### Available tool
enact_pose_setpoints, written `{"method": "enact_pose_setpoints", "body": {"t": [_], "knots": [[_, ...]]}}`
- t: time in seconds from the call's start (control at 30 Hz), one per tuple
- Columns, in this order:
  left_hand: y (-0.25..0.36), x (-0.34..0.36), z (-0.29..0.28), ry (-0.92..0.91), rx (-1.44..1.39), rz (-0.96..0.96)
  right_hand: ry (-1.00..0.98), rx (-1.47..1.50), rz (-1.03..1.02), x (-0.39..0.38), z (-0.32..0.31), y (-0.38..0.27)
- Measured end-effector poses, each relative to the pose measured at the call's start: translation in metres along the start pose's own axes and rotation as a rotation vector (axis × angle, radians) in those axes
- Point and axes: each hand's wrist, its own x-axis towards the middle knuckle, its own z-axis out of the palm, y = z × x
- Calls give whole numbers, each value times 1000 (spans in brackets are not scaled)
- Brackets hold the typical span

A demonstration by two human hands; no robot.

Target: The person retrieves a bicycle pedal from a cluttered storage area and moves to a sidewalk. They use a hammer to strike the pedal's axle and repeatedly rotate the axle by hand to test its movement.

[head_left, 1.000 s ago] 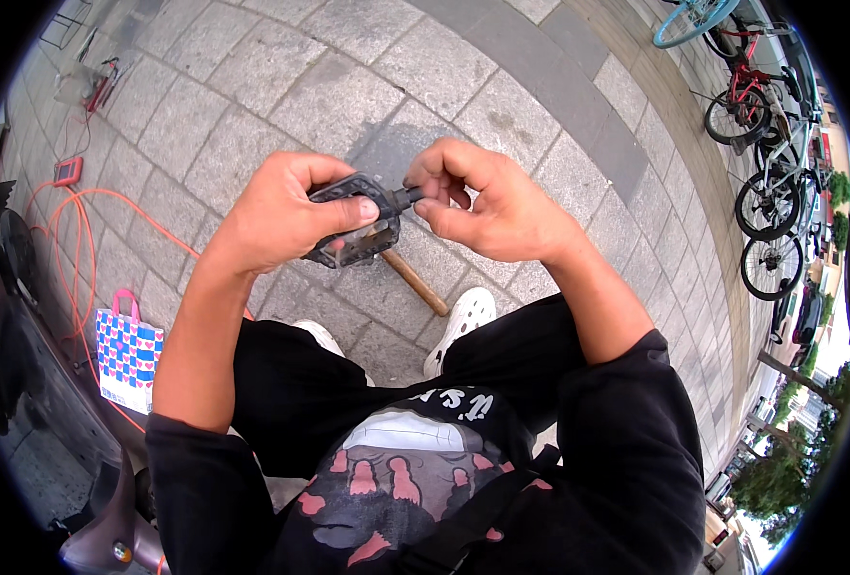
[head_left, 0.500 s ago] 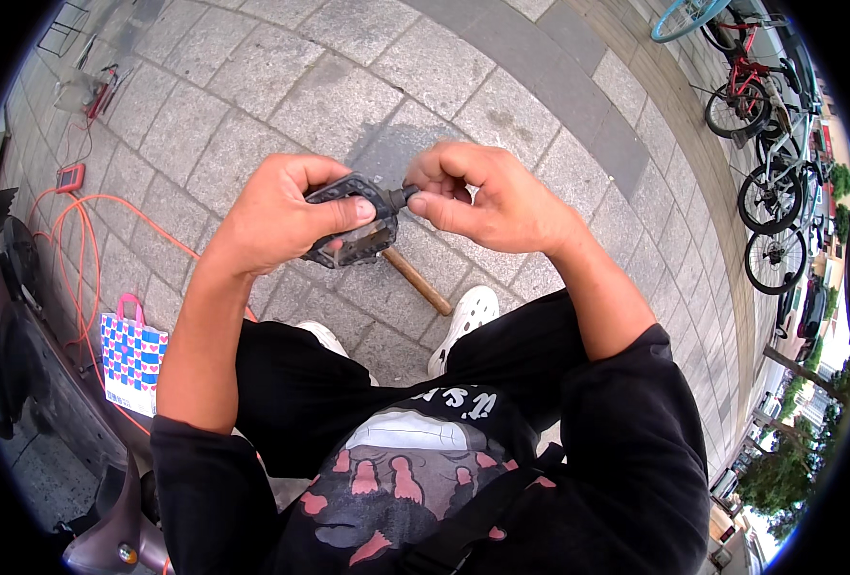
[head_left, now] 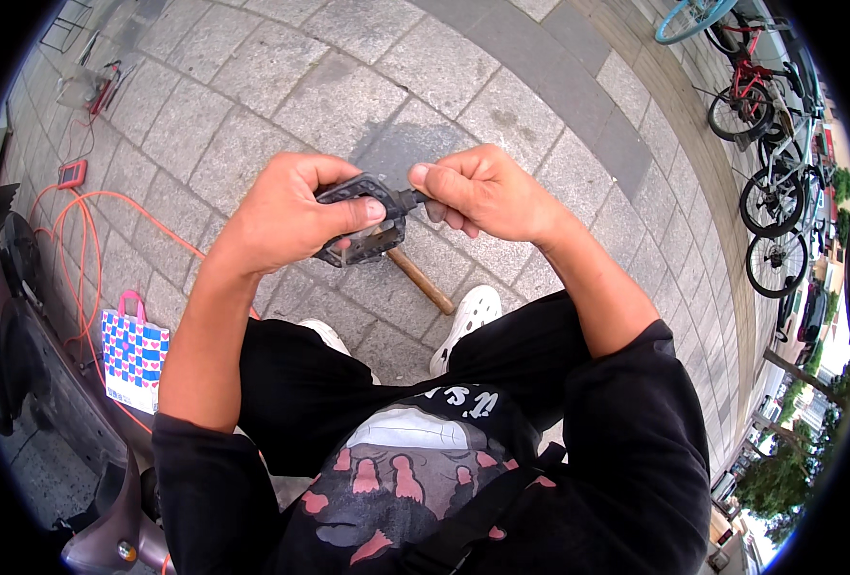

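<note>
A black bicycle pedal [head_left: 393, 197] is held up over the paving, in front of my body. My left hand [head_left: 295, 213] grips its body, thumb across the near face and fingers behind. At the pedal's right end sticks out its axle stub, and the curled fingers of my right hand [head_left: 487, 196] close round the tip of it. The right thumb lies along the top of the index finger. Beneath the pedal, a wooden handle [head_left: 423, 283] lies on the ground; its far end is hidden behind the pedal.
An orange cord [head_left: 142, 204] loops across the paving at left, by a small red device [head_left: 72, 174]. A checked paper bag [head_left: 135, 345] stands beside a scooter [head_left: 89, 422]. Parked bicycles [head_left: 775, 201] line the far right. My white clogs [head_left: 473, 321] flank the handle's near end.
My right hand has turned about the axle: its thumb has risen from below to the top, and the fingertips now show underneath. My left hand and the pedal have shifted slightly right.
</note>
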Motion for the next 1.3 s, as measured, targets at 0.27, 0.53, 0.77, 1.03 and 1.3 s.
{"method": "enact_pose_setpoints", "body": {"t": [0.27, 0.53, 0.77, 1.03, 1.3], "knots": [[1, -2, -1, -1, 0, 0, -104, -24, -133, 3, -10, 11], [0, -1, -2, -2, -35, -3, -84, -19, -273, -2, -10, 8], [1, 0, -3, -8, -77, -23, -34, -99, -395, -1, -8, 13], [3, 0, -2, -4, -88, -64, 2, -242, -496, -2, -10, 11], [3, 1, -1, -14, -105, -5, -26, -220, -224, 0, -14, 6]]}}
